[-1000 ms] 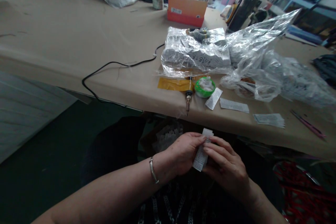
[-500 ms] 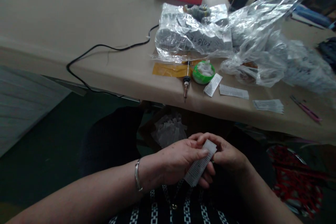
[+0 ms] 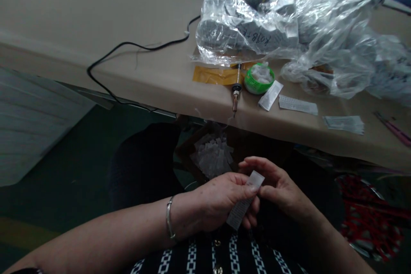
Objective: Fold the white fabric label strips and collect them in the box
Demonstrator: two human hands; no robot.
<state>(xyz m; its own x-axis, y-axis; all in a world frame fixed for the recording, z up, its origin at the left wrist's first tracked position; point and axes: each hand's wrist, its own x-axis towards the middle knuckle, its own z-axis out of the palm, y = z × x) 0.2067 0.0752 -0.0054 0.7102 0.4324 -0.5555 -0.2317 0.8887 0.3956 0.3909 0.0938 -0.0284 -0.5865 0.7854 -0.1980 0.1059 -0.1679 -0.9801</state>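
Across the left grip (image 3: 221,199), a printed strip (image 3: 239,213) shows both ends.

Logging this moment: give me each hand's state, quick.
Left hand: closed, holding a printed white strip.
Right hand: open, beside the strip's upper end.

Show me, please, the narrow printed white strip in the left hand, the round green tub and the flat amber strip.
Narrow printed white strip (image 3: 240,209), head view: lower part of its printed face.
Round green tub (image 3: 254,85), head view: front wall.
Flat amber strip (image 3: 210,76), head view: uncovered left part.
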